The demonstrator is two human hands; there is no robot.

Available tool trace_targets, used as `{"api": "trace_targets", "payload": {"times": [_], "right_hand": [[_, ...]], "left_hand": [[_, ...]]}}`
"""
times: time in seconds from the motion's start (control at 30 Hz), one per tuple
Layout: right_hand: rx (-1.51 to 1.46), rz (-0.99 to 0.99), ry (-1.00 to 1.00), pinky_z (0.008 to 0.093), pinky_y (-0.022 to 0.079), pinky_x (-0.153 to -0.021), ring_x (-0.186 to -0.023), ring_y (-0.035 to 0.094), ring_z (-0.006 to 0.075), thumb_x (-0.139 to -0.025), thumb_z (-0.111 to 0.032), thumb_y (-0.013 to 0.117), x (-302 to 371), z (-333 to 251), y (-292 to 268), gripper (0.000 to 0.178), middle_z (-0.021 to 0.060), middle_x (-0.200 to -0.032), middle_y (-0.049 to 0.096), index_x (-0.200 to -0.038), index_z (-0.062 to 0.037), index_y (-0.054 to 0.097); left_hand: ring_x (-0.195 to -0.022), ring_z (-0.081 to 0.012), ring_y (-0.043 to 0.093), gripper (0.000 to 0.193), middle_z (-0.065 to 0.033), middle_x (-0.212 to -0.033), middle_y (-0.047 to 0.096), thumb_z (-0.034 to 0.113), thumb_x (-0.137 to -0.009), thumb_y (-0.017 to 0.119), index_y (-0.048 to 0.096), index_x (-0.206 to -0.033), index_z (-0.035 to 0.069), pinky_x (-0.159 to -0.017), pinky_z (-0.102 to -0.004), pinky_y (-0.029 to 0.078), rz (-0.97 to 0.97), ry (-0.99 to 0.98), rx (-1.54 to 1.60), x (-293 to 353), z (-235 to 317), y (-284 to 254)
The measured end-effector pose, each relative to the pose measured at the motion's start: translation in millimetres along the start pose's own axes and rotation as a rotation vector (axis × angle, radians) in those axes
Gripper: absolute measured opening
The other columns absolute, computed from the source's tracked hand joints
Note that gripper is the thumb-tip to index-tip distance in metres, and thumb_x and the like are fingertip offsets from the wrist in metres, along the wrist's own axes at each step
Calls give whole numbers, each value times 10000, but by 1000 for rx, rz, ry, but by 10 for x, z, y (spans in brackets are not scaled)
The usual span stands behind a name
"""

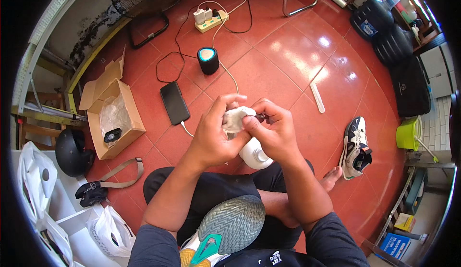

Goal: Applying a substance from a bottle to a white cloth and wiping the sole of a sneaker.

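Note:
Over my lap, my left hand [215,131] and my right hand [278,129] meet around a crumpled white cloth [234,119]. The left fingers curl round its far side, while the right thumb presses on its edge. Something small and dark peeks out by the right fingers, too little of it showing to name. Just below the hands is a white bottle [254,154] with a rounded shoulder, partly hidden by them. A sneaker [233,224] rests on my lap, its grey zigzag sole facing up. Its mate, a white and black sneaker [355,149], sits on the floor to the right.
On red floor tiles lie a phone [175,103] on a cable, a round black speaker [208,60], a power strip [211,22] and a white strip [317,98]. An open cardboard box [117,118] and a helmet [73,153] stand left. Large dark bottles [374,17] are far right.

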State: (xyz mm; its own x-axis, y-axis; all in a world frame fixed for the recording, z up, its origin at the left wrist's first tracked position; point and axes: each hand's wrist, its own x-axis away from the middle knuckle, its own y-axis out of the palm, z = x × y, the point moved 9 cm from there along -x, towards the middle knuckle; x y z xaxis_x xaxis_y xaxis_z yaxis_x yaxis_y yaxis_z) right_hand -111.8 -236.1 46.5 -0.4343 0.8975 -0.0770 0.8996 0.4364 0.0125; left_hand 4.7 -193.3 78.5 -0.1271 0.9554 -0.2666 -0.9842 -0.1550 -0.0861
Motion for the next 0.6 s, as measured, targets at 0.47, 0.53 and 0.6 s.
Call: {"api": "trace_targets", "payload": {"times": [0.47, 0.53, 0.6], "right_hand": [[121, -7, -2, 223, 387, -517, -578, 463, 38, -759, -86, 677, -27, -68, -136, 142, -11, -608, 558, -725, 16, 584], [252, -16, 90, 234, 379, -491, -546, 455, 42, -732, -86, 673, -46, -12, -190, 158, 18, -574, 550, -694, 9, 552], [304, 1, 86, 241, 376, -482, -530, 453, 48, -720, -88, 672, -58, 3, -232, 152, 38, -563, 541, -700, 9, 556]], "left_hand": [[-694, -34, 507, 108, 19, -807, 585, 138, -921, 544, 560, -906, 33, -627, -199, 406, -389, -393, 601, 66, -471, 120], [-710, -36, 512, 92, 13, -807, 581, 125, -915, 556, 551, -903, 34, -628, -191, 402, -318, -378, 519, 10, -529, -32], [-721, -40, 523, 99, 6, -809, 584, 128, -917, 563, 542, -887, 37, -633, -196, 414, -305, -371, 606, 0, -469, -26]]}}
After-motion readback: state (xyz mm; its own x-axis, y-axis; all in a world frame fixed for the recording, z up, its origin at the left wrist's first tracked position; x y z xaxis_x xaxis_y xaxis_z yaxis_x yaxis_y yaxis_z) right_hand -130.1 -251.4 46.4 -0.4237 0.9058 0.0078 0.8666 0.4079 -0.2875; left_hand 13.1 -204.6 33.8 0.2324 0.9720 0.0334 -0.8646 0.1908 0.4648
